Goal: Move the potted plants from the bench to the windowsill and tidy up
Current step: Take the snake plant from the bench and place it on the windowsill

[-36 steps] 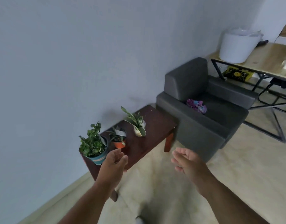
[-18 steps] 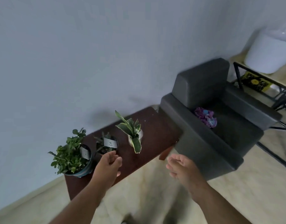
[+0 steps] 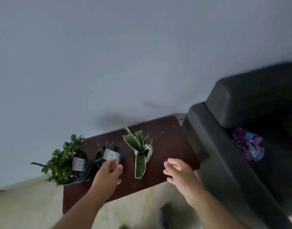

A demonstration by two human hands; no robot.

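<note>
Three potted plants stand in a row on a dark brown bench (image 3: 171, 142) against the wall. The bushy leafy plant (image 3: 66, 161) is at the left end with a paper tag. A small plant (image 3: 107, 153) with a white tag is in the middle. A snake plant (image 3: 138, 146) in a pale pot stands to its right. My left hand (image 3: 107, 176) hovers just in front of the small middle pot, fingers curled and apart, holding nothing. My right hand (image 3: 180, 172) is open over the bench's front edge, right of the snake plant. No windowsill is in view.
A dark grey armchair (image 3: 224, 162) butts against the bench's right end, with a purple and blue crumpled cloth (image 3: 247, 144) on its seat. A plain wall rises behind the bench. Pale flooring (image 3: 26, 204) lies in front and to the left.
The view has swung down and closer to the bench. Both hands have reached forward: the left toward the small middle pot, the right over the bench beside the snake plant.
</note>
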